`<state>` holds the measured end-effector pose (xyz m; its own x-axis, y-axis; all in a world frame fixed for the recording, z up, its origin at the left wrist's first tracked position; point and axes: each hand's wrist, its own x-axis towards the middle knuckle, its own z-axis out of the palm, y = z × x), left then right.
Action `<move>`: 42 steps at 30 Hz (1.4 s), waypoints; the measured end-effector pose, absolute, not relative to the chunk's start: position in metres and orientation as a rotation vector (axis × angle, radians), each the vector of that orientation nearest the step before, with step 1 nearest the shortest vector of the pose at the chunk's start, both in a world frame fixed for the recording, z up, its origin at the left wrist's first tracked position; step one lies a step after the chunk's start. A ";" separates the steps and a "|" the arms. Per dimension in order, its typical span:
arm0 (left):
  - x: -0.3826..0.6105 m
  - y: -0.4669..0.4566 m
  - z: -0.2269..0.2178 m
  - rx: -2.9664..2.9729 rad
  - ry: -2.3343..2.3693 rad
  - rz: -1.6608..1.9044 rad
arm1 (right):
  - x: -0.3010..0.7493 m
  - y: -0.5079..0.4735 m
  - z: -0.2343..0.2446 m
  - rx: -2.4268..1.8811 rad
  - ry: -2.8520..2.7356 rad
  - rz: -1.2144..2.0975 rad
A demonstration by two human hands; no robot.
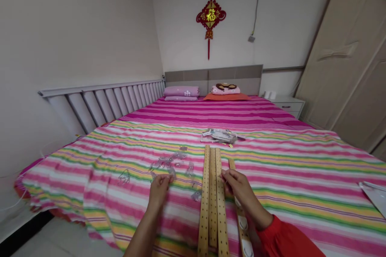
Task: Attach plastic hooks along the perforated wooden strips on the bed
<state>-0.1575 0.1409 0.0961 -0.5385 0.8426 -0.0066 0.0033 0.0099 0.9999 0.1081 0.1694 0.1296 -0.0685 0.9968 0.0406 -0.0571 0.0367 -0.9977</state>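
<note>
Three long wooden strips with rows of holes lie side by side on the striped bedspread, running away from me. A fourth wooden strip with white round fittings lies just to their right. My right hand rests at the right edge of the strips, fingers curled in a pinch; what they hold is too small to make out. My left hand is closed over the small clear plastic pieces scattered left of the strips.
A pile of clear plastic packets lies beyond the strips' far ends. Pillows sit at the headboard, a radiator runs along the left wall, a nightstand and wardrobe stand at the right. A white object lies on the bed's right edge.
</note>
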 end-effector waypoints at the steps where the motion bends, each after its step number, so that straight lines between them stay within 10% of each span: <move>1: -0.154 0.137 0.104 0.796 1.486 1.586 | 0.104 0.166 0.131 -1.091 -1.266 1.273; 21: -0.033 0.097 0.158 0.696 0.873 1.275 | 0.123 0.102 0.155 -0.974 -1.573 0.583; 32: -0.002 0.097 0.164 1.577 1.324 1.431 | 0.132 0.113 0.139 -0.945 -0.934 1.305; 42: 0.003 0.129 0.146 1.138 1.208 1.239 | 0.146 0.124 0.116 -1.009 -0.927 1.399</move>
<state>0.0033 0.1290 0.1462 -0.0326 0.9992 -0.0251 -0.0506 0.0234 0.9984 0.1455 0.1240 0.1164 -0.0123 0.9975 -0.0689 -0.3257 -0.0692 -0.9429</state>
